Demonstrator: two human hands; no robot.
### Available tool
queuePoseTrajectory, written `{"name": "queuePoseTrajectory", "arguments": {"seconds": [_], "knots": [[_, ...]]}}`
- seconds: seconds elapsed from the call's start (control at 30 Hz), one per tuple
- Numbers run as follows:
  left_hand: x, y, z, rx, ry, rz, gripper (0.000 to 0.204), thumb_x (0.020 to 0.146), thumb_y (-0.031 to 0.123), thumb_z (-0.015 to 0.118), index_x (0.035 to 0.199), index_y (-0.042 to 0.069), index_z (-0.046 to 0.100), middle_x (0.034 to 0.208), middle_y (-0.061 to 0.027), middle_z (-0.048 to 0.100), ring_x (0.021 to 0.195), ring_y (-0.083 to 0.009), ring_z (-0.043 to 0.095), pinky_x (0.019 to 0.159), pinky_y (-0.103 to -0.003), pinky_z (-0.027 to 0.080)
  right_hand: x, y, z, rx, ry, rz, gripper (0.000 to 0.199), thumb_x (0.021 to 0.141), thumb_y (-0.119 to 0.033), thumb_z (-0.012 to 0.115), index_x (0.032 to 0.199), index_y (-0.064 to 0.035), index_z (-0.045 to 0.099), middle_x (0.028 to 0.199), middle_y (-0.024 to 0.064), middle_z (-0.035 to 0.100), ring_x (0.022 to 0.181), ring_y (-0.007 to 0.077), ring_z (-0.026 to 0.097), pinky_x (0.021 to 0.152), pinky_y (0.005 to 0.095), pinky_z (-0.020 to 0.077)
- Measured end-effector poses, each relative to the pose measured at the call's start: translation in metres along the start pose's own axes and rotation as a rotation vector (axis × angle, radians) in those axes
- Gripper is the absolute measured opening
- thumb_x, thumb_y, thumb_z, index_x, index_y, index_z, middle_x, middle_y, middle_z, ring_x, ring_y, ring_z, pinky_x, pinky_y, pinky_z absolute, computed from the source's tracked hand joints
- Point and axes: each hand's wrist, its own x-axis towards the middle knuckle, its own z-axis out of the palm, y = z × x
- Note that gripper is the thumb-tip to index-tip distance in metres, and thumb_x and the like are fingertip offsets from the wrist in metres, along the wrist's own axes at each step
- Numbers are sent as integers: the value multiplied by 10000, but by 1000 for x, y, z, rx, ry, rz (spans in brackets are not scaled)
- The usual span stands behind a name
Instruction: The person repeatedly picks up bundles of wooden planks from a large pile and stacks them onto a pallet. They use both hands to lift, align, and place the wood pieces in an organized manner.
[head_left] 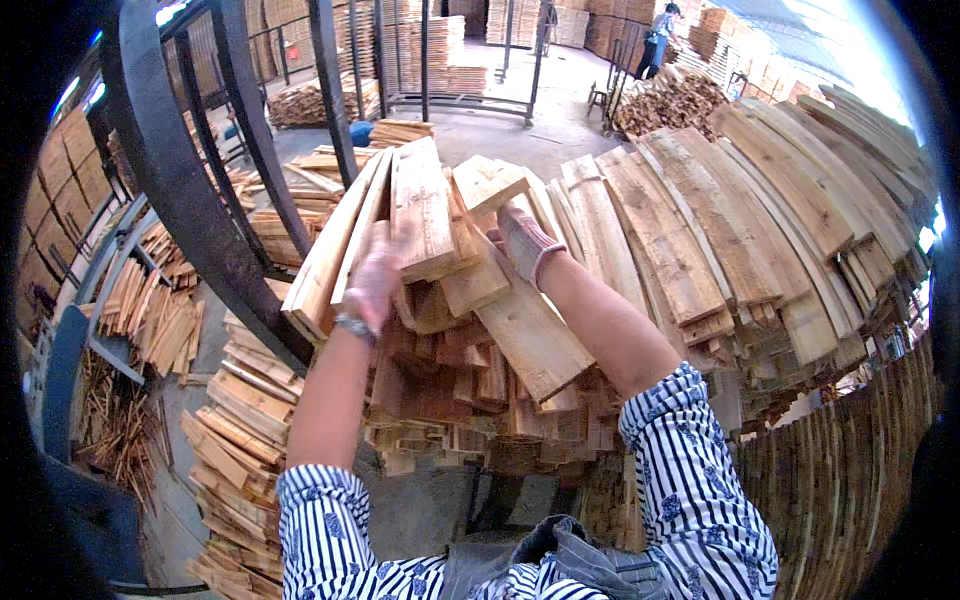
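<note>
Head view: left hand (375, 275) closed on plank bundle (420, 215), steadying it atop wood stack (460, 400); right hand (522, 240) gripping short board (487, 185) at bundle's far edge, squaring ends.

Loose wooden slats (440, 250) are crowding the space straight ahead, heaped at odd angles on a tall stack of boards (470, 400), leaving hardly any gap between them. A curved black metal frame (190, 190) is blocking the left side, close against the slat ends. To the right, a broad fan of long planks (720, 220) is closing off that flank. Lower left, a pile of short slats (240, 430) is narrowing the way. Open room is lying only above the heap and on the concrete floor (500, 125) beyond it.
</note>
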Motion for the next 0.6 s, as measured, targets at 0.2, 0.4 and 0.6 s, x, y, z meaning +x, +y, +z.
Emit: {"name": "queuePoseTrajectory", "arguments": {"seconds": [0.2,0.4,0.6], "knots": [[16,-10,14,-159,15,-93,566,983,235,581,1484,57,387,1403,-129,544,1263,-234,534,1072,-347,416,21,6,17,213,60,35,446,1016,-166,423,1453,-81,427,1443,193,501,1258,348,550,1000,400,498],[5,-16,19,82,-6,-72,695,993,175,565,1572,33,206,1494,-112,465,1355,-185,442,1128,-300,327,-28,-14,-14,966,-63,528,390,1041,-230,395,1272,34,567,1257,194,621,1219,284,565,1005,405,455],[-87,-19,67,-15,-69,-24,641,1017,125,494,1573,59,180,1500,-162,438,1376,-234,428,1168,-343,309,-102,-56,-13,1857,392,503,537,1020,-421,449,1374,-21,512,1296,187,598,1129,282,605,992,427,482]]}}
